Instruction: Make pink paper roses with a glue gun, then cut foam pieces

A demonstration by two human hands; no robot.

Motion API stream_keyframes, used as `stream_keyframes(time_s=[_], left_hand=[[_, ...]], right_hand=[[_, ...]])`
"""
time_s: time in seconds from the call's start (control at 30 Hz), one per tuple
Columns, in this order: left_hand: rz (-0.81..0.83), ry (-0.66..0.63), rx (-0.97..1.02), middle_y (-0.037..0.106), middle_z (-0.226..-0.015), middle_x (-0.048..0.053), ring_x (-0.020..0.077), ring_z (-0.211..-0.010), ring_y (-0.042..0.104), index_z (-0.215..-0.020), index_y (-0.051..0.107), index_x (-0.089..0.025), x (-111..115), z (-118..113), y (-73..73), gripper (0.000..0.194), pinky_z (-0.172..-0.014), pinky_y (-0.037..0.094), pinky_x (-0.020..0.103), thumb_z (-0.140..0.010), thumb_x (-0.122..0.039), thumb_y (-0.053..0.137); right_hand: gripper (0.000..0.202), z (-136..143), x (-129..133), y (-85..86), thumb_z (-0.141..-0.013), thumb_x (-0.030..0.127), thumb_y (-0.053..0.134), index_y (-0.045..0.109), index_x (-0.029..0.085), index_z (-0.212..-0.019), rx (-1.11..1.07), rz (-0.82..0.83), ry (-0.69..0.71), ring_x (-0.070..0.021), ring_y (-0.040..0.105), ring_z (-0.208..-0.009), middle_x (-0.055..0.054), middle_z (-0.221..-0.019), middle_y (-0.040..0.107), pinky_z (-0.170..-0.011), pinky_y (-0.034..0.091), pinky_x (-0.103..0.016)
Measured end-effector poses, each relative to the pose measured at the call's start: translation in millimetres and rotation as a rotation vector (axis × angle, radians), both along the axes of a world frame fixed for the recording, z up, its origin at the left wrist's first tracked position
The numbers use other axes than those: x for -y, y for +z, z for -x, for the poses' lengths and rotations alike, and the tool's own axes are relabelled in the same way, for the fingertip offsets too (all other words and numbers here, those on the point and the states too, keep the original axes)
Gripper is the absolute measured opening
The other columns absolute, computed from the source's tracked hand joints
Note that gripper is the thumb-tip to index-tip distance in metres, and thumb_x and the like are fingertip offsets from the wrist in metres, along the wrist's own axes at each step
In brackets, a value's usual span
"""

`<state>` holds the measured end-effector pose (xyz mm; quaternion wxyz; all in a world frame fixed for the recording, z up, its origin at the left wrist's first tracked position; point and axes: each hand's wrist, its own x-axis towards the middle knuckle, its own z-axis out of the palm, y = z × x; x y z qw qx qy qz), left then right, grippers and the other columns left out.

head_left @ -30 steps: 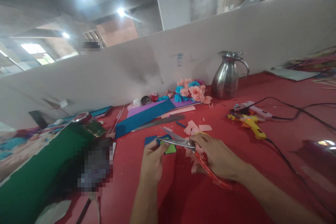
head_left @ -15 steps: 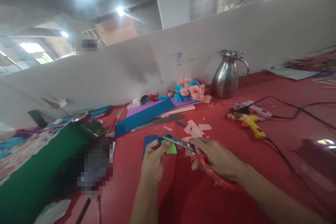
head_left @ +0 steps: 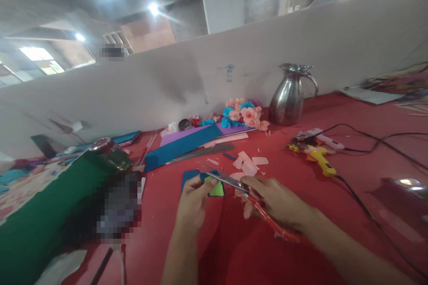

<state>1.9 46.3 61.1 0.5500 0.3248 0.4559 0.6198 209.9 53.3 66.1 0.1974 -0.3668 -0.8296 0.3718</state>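
My left hand (head_left: 195, 198) pinches a small stack of dark blue paper with a lime-green piece (head_left: 216, 188) on it. Red-handled scissors (head_left: 264, 209) are gripped in my right hand (head_left: 277, 196). Their blades lie across the top of the blue paper, tips pointing left and slightly parted. Another blue paper piece (head_left: 189, 178) shows behind my left fingers. Beyond the scissors, pink paper scraps (head_left: 245, 163) lie on the red table (head_left: 160, 231). How my right fingers sit inside the handles is partly hidden.
A metal jug (head_left: 286, 100) stands by the wall, beside pink and blue paper flowers (head_left: 247, 113). Yellow (head_left: 323, 160) and pale pink (head_left: 329, 140) glue guns with trailing cords lie at right. A long blue paper strip (head_left: 180, 149), a glass jar (head_left: 112, 153) and a green panel (head_left: 67, 205) are at left.
The view has shifted slightly. My left hand and the blue paper are a touch further left; both hands keep their hold, and the scissors stay at the paper's top edge.
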Motion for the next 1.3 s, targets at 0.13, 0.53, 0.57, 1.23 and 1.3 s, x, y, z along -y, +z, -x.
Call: stream_keyframes(time_s=[0.13, 0.53, 0.57, 1.23, 1.3], left_hand=[[-0.013, -0.019, -0.007, 0.071, -0.066, 0.001, 0.0088, -0.059, 0.058, -0.066, 0.075, -0.017, 1, -2, 1.1, 0.018, -0.060, 0.046, 0.018, -0.051, -0.022, 0.083], [-0.053, -0.090, -0.030, 0.069, -0.062, -0.001, 0.0098, -0.059, 0.057, -0.062, 0.073, -0.019, 0, 3, -6.3, 0.012, -0.059, 0.046, 0.020, -0.054, -0.018, 0.082], [-0.052, -0.091, -0.035, 0.068, -0.062, -0.001, 0.0096, -0.059, 0.057, -0.062, 0.073, -0.018, 1, 4, -5.9, 0.012, -0.059, 0.046, 0.020, -0.054, -0.018, 0.082], [0.079, -0.163, -0.189, 0.068, -0.060, 0.001, 0.0091, -0.056, 0.055, -0.064, 0.075, -0.016, 1, 13, 2.5, 0.014, -0.056, 0.043, 0.019, -0.052, -0.021, 0.081], [0.103, -0.153, -0.186, 0.067, -0.057, 0.001, 0.0090, -0.053, 0.054, -0.061, 0.074, -0.015, 0, 14, 4.2, 0.016, -0.054, 0.043, 0.019, -0.050, -0.022, 0.082]], right_hand=[[0.028, 1, 0, 0.1, -0.079, 0.028, 0.059, 0.049, 0.022, -0.105, 0.088, -0.112, -0.063, -0.0191, 0.064, -0.079, -0.005, -0.097, 0.066, -0.064, 0.041, -0.025], [0.017, -1, -1, 1.3, -0.080, 0.025, 0.057, 0.046, 0.022, -0.092, 0.072, -0.132, -0.006, -0.0188, 0.062, -0.079, -0.004, -0.091, 0.065, -0.067, 0.043, -0.025], [0.017, -1, -1, 1.3, -0.080, 0.025, 0.057, 0.046, 0.022, -0.092, 0.075, -0.133, -0.006, -0.0188, 0.062, -0.079, -0.005, -0.092, 0.065, -0.067, 0.043, -0.025], [0.011, -7, -6, -1.4, -0.084, 0.032, 0.055, 0.050, 0.023, -0.090, 0.235, -0.233, -0.022, -0.0215, 0.066, -0.081, -0.004, -0.085, 0.072, -0.065, 0.044, -0.026], [0.012, -8, -7, -3.1, -0.086, 0.029, 0.053, 0.050, 0.023, -0.095, 0.231, -0.209, -0.007, -0.0213, 0.067, -0.083, -0.003, -0.082, 0.073, -0.066, 0.045, -0.026]])
